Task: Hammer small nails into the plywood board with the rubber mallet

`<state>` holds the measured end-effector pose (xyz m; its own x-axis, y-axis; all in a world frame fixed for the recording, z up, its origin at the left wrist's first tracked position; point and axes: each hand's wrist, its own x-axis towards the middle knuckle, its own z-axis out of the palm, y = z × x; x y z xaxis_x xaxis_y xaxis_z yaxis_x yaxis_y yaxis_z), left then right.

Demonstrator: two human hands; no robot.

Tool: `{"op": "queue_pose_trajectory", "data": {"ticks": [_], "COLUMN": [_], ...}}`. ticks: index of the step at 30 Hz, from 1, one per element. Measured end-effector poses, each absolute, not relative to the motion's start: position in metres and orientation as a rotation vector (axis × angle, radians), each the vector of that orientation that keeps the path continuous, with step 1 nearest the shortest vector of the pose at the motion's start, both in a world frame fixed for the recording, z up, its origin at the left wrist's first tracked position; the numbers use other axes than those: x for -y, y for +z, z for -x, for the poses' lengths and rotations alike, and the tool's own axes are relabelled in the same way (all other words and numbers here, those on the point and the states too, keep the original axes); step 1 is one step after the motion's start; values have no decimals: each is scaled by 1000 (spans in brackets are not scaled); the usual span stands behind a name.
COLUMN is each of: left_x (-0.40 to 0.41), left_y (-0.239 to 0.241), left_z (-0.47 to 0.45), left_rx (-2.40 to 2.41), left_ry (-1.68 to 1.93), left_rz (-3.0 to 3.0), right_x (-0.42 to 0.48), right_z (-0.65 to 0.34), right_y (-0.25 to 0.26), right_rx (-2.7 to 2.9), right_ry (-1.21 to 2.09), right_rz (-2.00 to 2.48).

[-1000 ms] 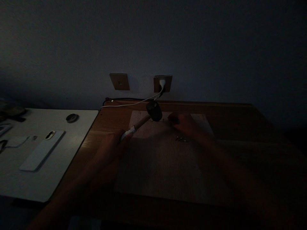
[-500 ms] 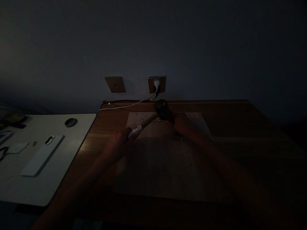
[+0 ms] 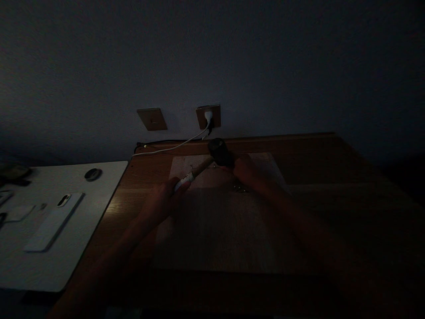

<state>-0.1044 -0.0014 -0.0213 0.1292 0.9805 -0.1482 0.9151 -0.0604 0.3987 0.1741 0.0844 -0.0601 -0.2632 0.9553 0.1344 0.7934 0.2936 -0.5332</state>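
Dark-headed mallet (image 3: 203, 166) with a brown wooden handle, white at its lower end, slants in the head view over the far part of a pale rectangular board (image 3: 212, 235), which lies on the brown wooden counter (image 3: 332, 168). The left hand (image 3: 165, 197) has its grip closed around the white end. The mallet's head covers the fingertips of the right hand (image 3: 247, 172), so I cannot tell what that grip holds, or whether head and fingers touch. Small shiny metal pieces (image 3: 239, 189) lie on the board just beside the right hand. Lining up or tapping seems the step in hand; the next move would call for a steady, short stroke, with fingers clear of the head.
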Motion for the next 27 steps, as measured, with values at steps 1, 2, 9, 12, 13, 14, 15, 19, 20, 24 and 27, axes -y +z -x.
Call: {"op": "queue_pose_trajectory", "data": {"ticks": [1, 2, 9, 12, 13, 14, 15, 19, 20, 24, 27], "left_x": [1, 1, -1, -2, -2, -2, -2, 1, 1, 6, 10], "left_y": [-22, -22, -24, -25, -26, -26, -27, -31, -32, -33, -35], "left_z": [104, 104, 99, 97, 96, 96, 96, 98, 98, 99, 101], "left_rx": [-1824, -1825, -1839, -1842, -1855, -1870, -1885, -1894, -1898, -1937, -1963], "left_ry": [219, 214, 158, 94, 79, 68, 60, 54, 50, 18, 40], "left_rz": [-2028, -2034, -2142, -2222, -2235, -2243, -2247, -2261, -2263, -2246, -2220], "right_x": [-84, -83, -72, -63, -60, -56, -52, -37, -34, -27, -27], "right_z": [-175, -177, -214, -228, -231, -232, -232, -223, -218, -200, -190], "right_y": [-59, -58, -53, -49, -48, -46, -44, -37, -37, -38, -41], "right_rx": [2136, 2135, 2064, 2098, 2124, 2159, 2208, 2472, 2529, 2664, 2744], "right_ry": [514, 522, 451, 404, 408, 424, 450, 588, 608, 501, 396], "right_rz": [1562, 1562, 1577, 1525, 1502, 1472, 1432, 1212, 1166, 1180, 1227]}}
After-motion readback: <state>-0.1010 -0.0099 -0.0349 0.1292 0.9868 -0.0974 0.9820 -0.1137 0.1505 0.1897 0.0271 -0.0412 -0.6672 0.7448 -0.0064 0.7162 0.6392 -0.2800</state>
